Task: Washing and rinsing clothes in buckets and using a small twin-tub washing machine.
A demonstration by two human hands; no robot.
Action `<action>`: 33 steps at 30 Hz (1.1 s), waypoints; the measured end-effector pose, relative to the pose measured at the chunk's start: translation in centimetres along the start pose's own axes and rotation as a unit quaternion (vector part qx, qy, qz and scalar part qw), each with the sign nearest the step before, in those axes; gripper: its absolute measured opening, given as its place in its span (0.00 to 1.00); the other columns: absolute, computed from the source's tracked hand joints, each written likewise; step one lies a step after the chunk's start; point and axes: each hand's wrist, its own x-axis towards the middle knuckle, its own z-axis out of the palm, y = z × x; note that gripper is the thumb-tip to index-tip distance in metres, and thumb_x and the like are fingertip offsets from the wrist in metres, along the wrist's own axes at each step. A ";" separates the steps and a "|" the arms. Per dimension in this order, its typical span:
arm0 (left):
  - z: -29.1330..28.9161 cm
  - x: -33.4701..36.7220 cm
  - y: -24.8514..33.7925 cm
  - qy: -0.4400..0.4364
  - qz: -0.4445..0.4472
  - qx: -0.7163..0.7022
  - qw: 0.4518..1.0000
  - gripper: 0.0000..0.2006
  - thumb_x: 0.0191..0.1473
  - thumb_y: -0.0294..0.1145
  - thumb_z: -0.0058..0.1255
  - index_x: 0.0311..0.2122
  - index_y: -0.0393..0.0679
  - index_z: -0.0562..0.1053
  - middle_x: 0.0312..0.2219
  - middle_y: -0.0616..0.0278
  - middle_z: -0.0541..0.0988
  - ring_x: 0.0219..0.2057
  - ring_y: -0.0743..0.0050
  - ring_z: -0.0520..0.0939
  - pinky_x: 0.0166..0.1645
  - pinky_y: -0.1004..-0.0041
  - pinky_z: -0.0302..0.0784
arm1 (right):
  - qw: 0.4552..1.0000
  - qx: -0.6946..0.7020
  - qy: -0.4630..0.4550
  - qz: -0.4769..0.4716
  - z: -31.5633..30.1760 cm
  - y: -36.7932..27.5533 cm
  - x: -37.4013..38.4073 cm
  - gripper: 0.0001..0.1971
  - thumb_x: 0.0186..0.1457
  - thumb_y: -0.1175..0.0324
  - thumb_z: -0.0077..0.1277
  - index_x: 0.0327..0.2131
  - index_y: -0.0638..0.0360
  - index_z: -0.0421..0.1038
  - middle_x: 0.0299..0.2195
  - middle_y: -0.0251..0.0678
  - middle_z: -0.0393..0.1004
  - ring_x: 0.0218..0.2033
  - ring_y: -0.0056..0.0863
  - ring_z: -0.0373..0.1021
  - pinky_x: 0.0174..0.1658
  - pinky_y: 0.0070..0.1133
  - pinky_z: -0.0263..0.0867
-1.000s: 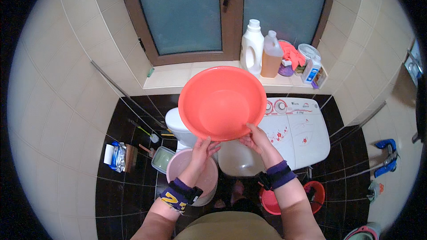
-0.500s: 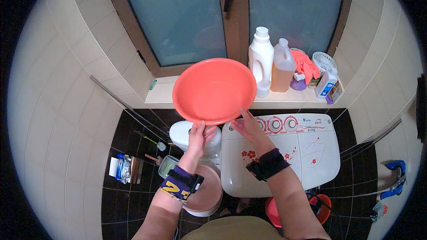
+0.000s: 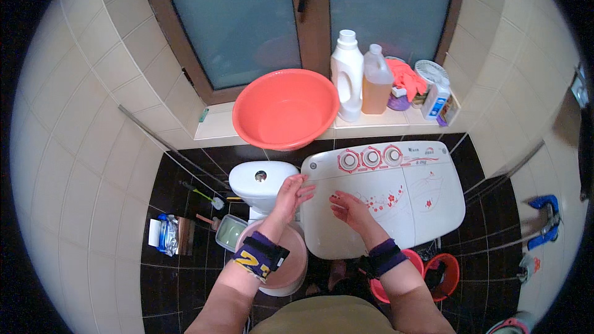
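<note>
A round coral-red basin (image 3: 286, 111) rests on the tiled windowsill (image 3: 216, 125), its front rim jutting past the sill's edge. Neither hand touches it. My left hand (image 3: 291, 198) hovers between the toilet tank and the washing machine, fingers apart and holding nothing. Over the front part of the white twin-tub washing machine (image 3: 346, 182) is my right hand (image 3: 354, 211), its fingers loosely curled and apart, also with nothing in it. Dark purple bands wrap both wrists.
Right of the basin stand a white detergent bottle (image 3: 348, 77), a jug of amber liquid (image 3: 375, 83) and a coral cloth (image 3: 405, 78). Below are the toilet tank (image 3: 263, 179), a lidded pink bucket (image 3: 288, 266) and a red bucket (image 3: 444, 275). A toilet brush (image 3: 216, 203) is at the left.
Both hands have let go of the basin and drawn back toward me. The basin now sits on the windowsill. The view has shifted slightly.
</note>
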 end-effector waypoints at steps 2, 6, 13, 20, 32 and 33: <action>0.8 -2.0 -2.1 -0.009 -0.016 0.002 1.000 0.13 0.58 0.38 0.41 0.45 0.43 0.63 0.47 0.59 0.68 0.44 0.60 0.75 0.45 0.65 0.73 | 1.000 0.014 0.007 -0.012 -2.6 2.0 -2.7 0.17 0.58 0.62 0.43 0.50 0.53 0.63 0.41 0.36 0.71 0.34 0.24 0.70 0.36 0.19 0.69; 3.0 -6.0 -6.8 -0.092 -0.086 0.061 0.990 0.11 0.59 0.35 0.38 0.45 0.44 0.63 0.47 0.58 0.70 0.44 0.60 0.75 0.45 0.67 0.72 | 0.993 0.040 0.108 -0.023 -5.7 5.1 -8.9 0.15 0.59 0.66 0.40 0.50 0.53 0.62 0.42 0.36 0.71 0.33 0.22 0.70 0.36 0.18 0.69; 7.5 -14.1 -17.7 -0.213 -0.239 0.108 0.941 0.11 0.58 0.33 0.40 0.46 0.43 0.63 0.44 0.55 0.72 0.41 0.60 0.77 0.43 0.67 0.74 | 0.969 0.114 0.215 -0.043 -12.1 12.0 -21.7 0.16 0.60 0.65 0.39 0.51 0.55 0.61 0.43 0.37 0.71 0.37 0.26 0.71 0.39 0.21 0.69; 16.1 -24.8 -27.2 -0.327 -0.343 0.172 0.863 0.11 0.57 0.33 0.42 0.44 0.42 0.64 0.43 0.52 0.72 0.40 0.58 0.77 0.42 0.64 0.75 | 0.910 0.198 0.323 -0.167 -20.6 17.6 -39.8 0.15 0.60 0.65 0.38 0.50 0.55 0.62 0.42 0.36 0.72 0.38 0.24 0.70 0.39 0.20 0.68; 39.0 -55.9 -46.0 -0.578 -0.377 0.268 0.673 0.10 0.60 0.32 0.38 0.45 0.41 0.63 0.39 0.54 0.75 0.36 0.65 0.79 0.40 0.71 0.76 | 0.743 0.148 0.557 -0.340 -28.0 31.4 -80.7 0.14 0.57 0.65 0.44 0.46 0.56 0.65 0.38 0.32 0.74 0.31 0.20 0.71 0.34 0.17 0.68; 40.6 -59.1 -47.5 -0.602 -0.373 0.271 0.652 0.10 0.60 0.32 0.38 0.45 0.41 0.63 0.39 0.54 0.75 0.36 0.66 0.78 0.40 0.71 0.76 | 0.720 0.138 0.587 -0.344 -28.1 32.1 -84.2 0.13 0.57 0.66 0.44 0.46 0.56 0.66 0.37 0.32 0.74 0.31 0.19 0.71 0.34 0.17 0.68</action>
